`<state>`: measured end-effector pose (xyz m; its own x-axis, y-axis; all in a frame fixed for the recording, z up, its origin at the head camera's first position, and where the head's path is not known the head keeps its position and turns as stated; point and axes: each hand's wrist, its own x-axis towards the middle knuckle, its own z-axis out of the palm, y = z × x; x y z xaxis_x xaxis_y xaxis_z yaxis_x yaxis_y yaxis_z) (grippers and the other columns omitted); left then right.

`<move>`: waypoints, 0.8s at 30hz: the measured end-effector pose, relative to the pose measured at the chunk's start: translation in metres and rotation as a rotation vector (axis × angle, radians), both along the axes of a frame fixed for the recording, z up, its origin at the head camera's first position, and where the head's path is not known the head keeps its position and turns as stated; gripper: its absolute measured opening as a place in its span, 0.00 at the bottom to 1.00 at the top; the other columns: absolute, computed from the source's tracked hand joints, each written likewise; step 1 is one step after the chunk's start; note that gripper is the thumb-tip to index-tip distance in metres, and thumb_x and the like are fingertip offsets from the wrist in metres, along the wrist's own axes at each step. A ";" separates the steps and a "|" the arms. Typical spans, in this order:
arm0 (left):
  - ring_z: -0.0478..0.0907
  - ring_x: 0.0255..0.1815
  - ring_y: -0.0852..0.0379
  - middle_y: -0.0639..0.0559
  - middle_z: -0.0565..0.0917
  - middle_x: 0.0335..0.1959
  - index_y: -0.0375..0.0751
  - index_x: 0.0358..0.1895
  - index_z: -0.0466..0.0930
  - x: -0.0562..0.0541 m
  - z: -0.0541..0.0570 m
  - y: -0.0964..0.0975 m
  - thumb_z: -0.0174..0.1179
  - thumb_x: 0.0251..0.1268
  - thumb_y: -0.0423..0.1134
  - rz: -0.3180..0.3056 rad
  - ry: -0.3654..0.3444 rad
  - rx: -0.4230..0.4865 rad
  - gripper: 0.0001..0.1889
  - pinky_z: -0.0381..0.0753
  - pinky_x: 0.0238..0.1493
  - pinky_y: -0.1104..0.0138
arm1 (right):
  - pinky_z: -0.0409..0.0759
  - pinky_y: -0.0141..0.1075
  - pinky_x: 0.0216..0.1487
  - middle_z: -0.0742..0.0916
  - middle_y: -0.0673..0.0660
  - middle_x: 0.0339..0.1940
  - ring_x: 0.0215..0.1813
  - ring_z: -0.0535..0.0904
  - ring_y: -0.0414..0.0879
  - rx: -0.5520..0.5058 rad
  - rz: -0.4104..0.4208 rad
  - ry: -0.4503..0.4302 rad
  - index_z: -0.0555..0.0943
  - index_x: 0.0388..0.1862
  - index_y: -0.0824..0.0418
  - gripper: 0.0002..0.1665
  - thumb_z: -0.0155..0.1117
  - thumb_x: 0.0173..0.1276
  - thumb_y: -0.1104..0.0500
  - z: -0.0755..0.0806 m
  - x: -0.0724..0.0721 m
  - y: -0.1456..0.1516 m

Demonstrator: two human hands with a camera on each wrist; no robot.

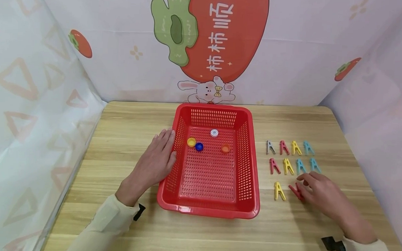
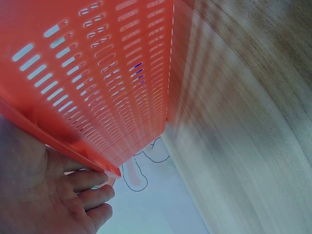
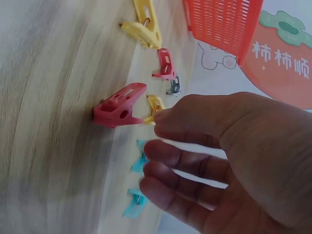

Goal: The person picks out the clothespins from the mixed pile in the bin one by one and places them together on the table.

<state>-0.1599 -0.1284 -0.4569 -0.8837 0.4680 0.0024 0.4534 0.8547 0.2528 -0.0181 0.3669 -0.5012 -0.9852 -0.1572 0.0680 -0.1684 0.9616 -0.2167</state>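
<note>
My left hand (image 1: pixel 154 159) lies along the left rim of a red plastic basket (image 1: pixel 207 211), its fingers fairly straight and touching the edge. Seen from the left wrist, the fingers (image 2: pixel 92 195) are against the outside of the rim. My right hand (image 1: pixel 325 194) is beside a red clothespin (image 3: pixel 119 108) in the nearest row. In the right wrist view a gap shows between its loosely bent fingers and that clothespin, and nothing is held. Left of the red one lies a yellow clothespin (image 1: pixel 279 191).
Inside the basket lie a yellow cap (image 1: pixel 191 142), a blue cap (image 1: pixel 199 147), a white cap (image 1: pixel 214 133) and an orange cap (image 1: pixel 225 148). Beyond my right hand are two rows of clothespins, including a grey one (image 1: pixel 270 146) and a blue one (image 1: pixel 308 148). Printed cloth surrounds the wooden table (image 1: pixel 134 119).
</note>
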 end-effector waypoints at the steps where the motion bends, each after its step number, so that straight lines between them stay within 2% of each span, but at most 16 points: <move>1: 0.46 0.93 0.38 0.38 0.51 0.92 0.35 0.90 0.46 0.000 0.000 0.000 0.53 0.84 0.45 0.000 0.000 0.001 0.41 0.48 0.91 0.43 | 0.88 0.46 0.34 0.88 0.55 0.36 0.36 0.86 0.48 0.011 0.028 -0.002 0.89 0.42 0.63 0.10 0.80 0.64 0.65 0.000 -0.001 0.001; 4: 0.46 0.93 0.38 0.38 0.51 0.92 0.35 0.90 0.46 0.000 0.000 0.000 0.53 0.84 0.45 -0.001 0.003 0.002 0.41 0.48 0.91 0.43 | 0.88 0.47 0.37 0.88 0.55 0.39 0.38 0.85 0.48 0.035 0.092 -0.036 0.89 0.43 0.60 0.12 0.79 0.62 0.70 -0.001 -0.003 0.003; 8: 0.46 0.93 0.38 0.38 0.52 0.91 0.35 0.89 0.47 0.000 0.000 0.001 0.54 0.83 0.45 -0.002 0.006 0.003 0.41 0.49 0.91 0.43 | 0.87 0.46 0.39 0.87 0.54 0.40 0.39 0.82 0.46 0.052 0.111 -0.096 0.89 0.43 0.60 0.14 0.77 0.60 0.73 -0.002 -0.006 0.004; 16: 0.46 0.93 0.37 0.38 0.52 0.91 0.35 0.89 0.47 -0.001 0.001 0.001 0.53 0.83 0.45 -0.003 0.006 0.002 0.41 0.48 0.91 0.43 | 0.87 0.47 0.39 0.85 0.53 0.36 0.37 0.79 0.44 0.064 0.090 -0.098 0.87 0.39 0.61 0.12 0.81 0.60 0.69 -0.003 -0.005 0.003; 21: 0.47 0.93 0.37 0.38 0.52 0.91 0.35 0.89 0.47 0.000 0.001 0.001 0.53 0.84 0.45 -0.004 0.010 -0.001 0.41 0.49 0.91 0.43 | 0.86 0.47 0.38 0.85 0.52 0.34 0.35 0.78 0.42 0.059 0.032 -0.123 0.86 0.38 0.62 0.11 0.82 0.61 0.65 -0.003 -0.001 0.001; 24: 0.47 0.93 0.37 0.37 0.52 0.91 0.34 0.89 0.47 0.000 0.001 0.001 0.53 0.84 0.45 -0.004 0.015 -0.003 0.41 0.49 0.91 0.43 | 0.83 0.44 0.36 0.84 0.50 0.32 0.34 0.75 0.41 0.043 -0.008 -0.140 0.86 0.38 0.62 0.10 0.82 0.63 0.64 -0.003 0.002 0.000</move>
